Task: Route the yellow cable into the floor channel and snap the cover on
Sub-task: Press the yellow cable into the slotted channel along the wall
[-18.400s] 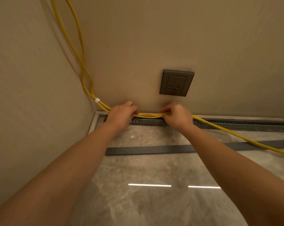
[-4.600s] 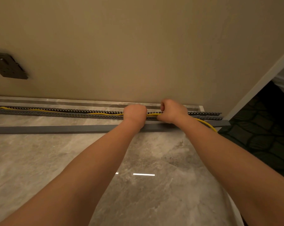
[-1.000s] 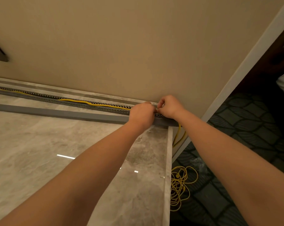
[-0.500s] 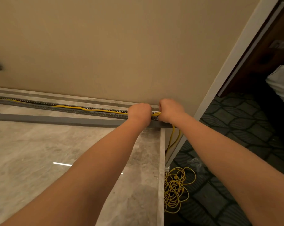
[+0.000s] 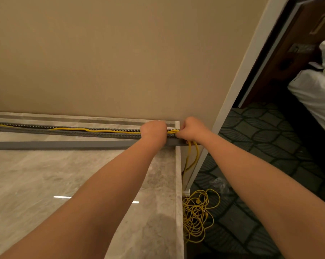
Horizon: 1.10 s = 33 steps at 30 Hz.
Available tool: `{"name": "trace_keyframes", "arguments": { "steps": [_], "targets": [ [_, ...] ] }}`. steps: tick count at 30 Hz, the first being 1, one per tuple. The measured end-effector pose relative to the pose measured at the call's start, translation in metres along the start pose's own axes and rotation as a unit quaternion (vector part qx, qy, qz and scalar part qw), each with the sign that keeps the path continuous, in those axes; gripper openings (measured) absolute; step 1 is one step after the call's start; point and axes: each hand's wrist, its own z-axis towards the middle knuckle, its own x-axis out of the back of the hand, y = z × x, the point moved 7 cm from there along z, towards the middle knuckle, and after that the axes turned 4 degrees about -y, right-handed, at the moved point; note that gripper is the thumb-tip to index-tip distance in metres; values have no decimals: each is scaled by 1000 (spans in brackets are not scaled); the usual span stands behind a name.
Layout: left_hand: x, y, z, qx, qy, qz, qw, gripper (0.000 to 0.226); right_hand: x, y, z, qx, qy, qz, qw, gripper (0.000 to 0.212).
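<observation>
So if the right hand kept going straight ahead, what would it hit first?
Likely the beige wall just behind the channel; the right hand grips the yellow cable there, depth unclear.

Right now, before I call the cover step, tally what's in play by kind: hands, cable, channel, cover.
hands: 2, left hand and right hand
yellow cable: 1 run, strands uncountable
floor channel: 1
cover: 1, lying beside the channel, not on
total: 5

Polished stone floor (image 5: pixel 46 184) shines glossy; grey plastic cover (image 5: pixel 64 145) looks matt.
</observation>
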Motion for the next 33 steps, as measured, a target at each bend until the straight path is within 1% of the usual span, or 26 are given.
{"name": "trace_keyframes", "arguments": {
  "steps": [1, 3, 6, 8, 10, 12, 15, 22, 24, 28, 33],
  "targets": [
    [1, 1, -1, -1, -2, 2, 1000, 20, -3, 4, 0, -9, -14, 60, 998, 15],
    [3, 2, -2, -3, -1, 1, 1000, 20, -2, 11, -2, -13, -20, 123, 992, 8],
    [3, 3, -2, -3, -3, -2, 1000, 21, 6, 18, -4, -1, -18, 155, 988, 18],
    [3, 3, -2, 1, -4, -1, 1000, 20, 11, 22, -4, 7, -15, 156, 988, 19],
    [4, 3, -3, 3, -2, 0, 1000, 19, 14, 25, -2, 16, -11, 145, 989, 15],
    [4, 4, -3, 2, 1, 0, 1000, 19, 15, 26, 1, 26, -9, 130, 991, 18],
    [3, 5, -3, -3, 1, -4, 1000, 21, 16, 28, 3, 39, -21, 118, 992, 17],
    [2, 4, 0, -1, -5, -4, 1000, 21, 21, 35, 6, 85, -68, 71, 992, 28],
    [2, 4, 2, -5, -5, 0, 1000, 20, 22, 37, 6, 98, -57, 51, 992, 27],
    [1, 5, 2, -12, -5, 2, 1000, 19, 24, 37, 7, 119, 0, 15, 993, 17],
    [1, 6, 2, -18, -2, 7, 1000, 18, 25, 35, 6, 121, 2, -40, 992, 20]
  ]
}}
